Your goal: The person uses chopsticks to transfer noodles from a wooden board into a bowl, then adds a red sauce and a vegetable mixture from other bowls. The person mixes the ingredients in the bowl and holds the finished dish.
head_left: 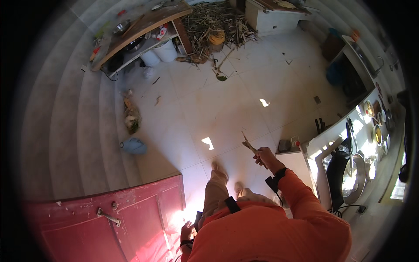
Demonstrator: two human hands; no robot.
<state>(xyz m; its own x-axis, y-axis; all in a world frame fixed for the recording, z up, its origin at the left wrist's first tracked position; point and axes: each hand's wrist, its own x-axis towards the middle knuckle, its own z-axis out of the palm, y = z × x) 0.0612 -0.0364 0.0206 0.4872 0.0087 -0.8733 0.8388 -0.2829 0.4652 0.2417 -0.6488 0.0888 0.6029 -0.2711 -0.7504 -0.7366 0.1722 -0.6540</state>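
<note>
My right hand (264,158), stretched out in front of me above the floor, is closed around a dry, pale brown stalk (248,145). Its thin, frayed end points away from me. The hand is just left of the near end of the counter. My left hand (187,231) hangs low at my side, close to the edge of a red door (144,222). Strong sunlight and my body hide part of it, so whether its fingers are curled or apart is unclear.
Along the right wall runs a counter (310,153) with a wok (358,179) and several bowls. A heap of dry sticks (209,22) lies at the back, beside a wooden table (148,22). A blue jug-like container (133,146) lies near the left wall. Debris dots the tiled floor (183,109).
</note>
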